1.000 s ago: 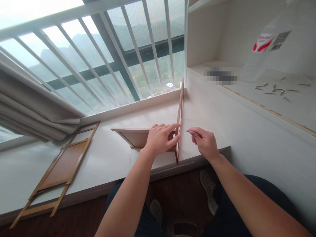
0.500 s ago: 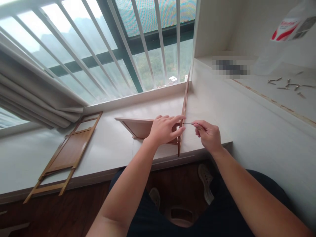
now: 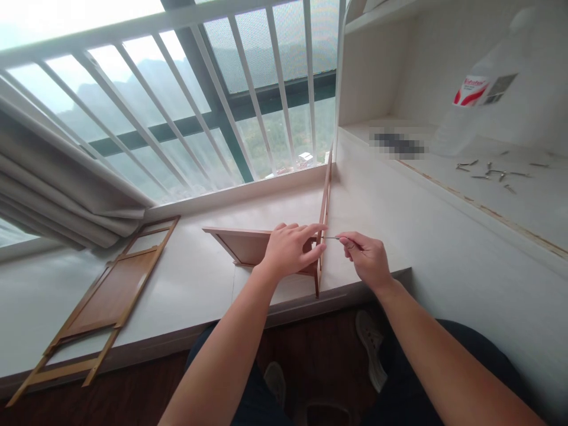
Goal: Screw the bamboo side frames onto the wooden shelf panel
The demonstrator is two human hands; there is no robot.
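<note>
1. Wooden frame stands on edge on the white worktop, its far end close to the window sill and its near end at the worktop's front edge.
2. A wooden panel meets the frame at a right angle and extends to the left from it, raised above the worktop.
3. The left hand is closed over the joint: fingers lie across the top of the panel, with the fingertips touching the frame.
4. The right hand pinches a thin metal screw between thumb and forefinger; the other fingers are curled in.
5. The screw lies level, its tip against the right face of the frame, just beside the left fingertips.
6. A second, flat wooden frame lies on the worktop well to the left, beside the gathered curtain.
7. Loose screws lie scattered on the shelf at the right, near a clear plastic bag with a red-and-white label.
</note>
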